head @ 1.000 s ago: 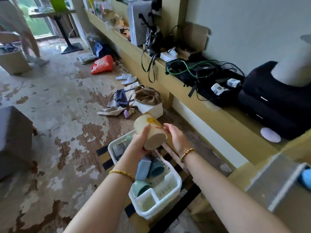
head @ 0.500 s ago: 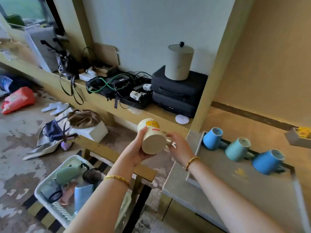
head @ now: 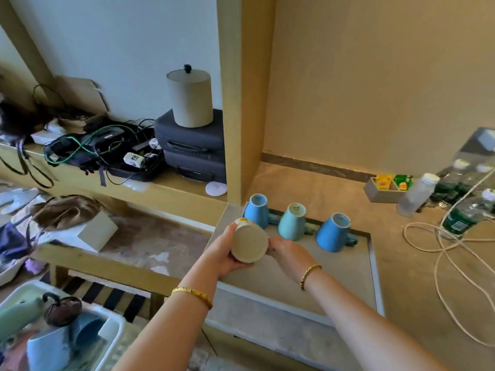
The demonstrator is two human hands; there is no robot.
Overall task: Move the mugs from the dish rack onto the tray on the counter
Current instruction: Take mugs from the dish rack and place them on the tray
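The beige mug (head: 250,243) was up over the dish rack (head: 107,341) a second ago; now it has been carried across and hangs just above the near left part of the tray (head: 373,274) on the tabletop (head: 417,295). That means this mug is almost where it belongs and only needs setting down. The left hand (head: 223,253) wraps its fingers (head: 232,232) around the mug's side, and the right hand (head: 285,253) holds the other side, maybe by the handle, which is hidden. The mug is upside down and tipped, its flat bottom facing up toward the camera, so its long way runs from the camera down and away to the tray. Three blue mugs (head: 292,222) already stand upside down in a row at the back. More mugs still wait in the rack.
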